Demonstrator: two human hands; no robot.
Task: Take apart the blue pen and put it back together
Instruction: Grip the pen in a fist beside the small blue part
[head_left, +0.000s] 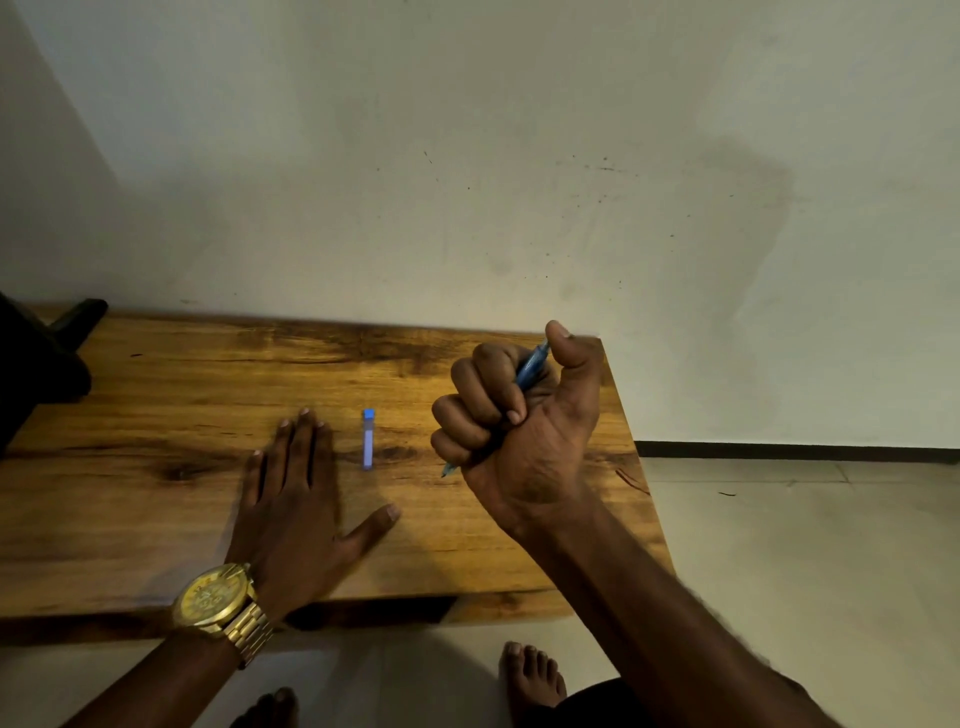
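Slim blue plastic pen barrel (530, 366): light, stiff, slippery; right hand (519, 415) fingers fisted around its middle, left hand (296, 499) fingers spread flat on the wooden counter (156, 395), translucent blue-topped cap (368, 439) lying between.

Our one wide-angle head view, we look forward and down, close over the wooden table (156, 519), the wall (467, 130) facing us beyond

no readable text, watch dial (212, 598) illegible
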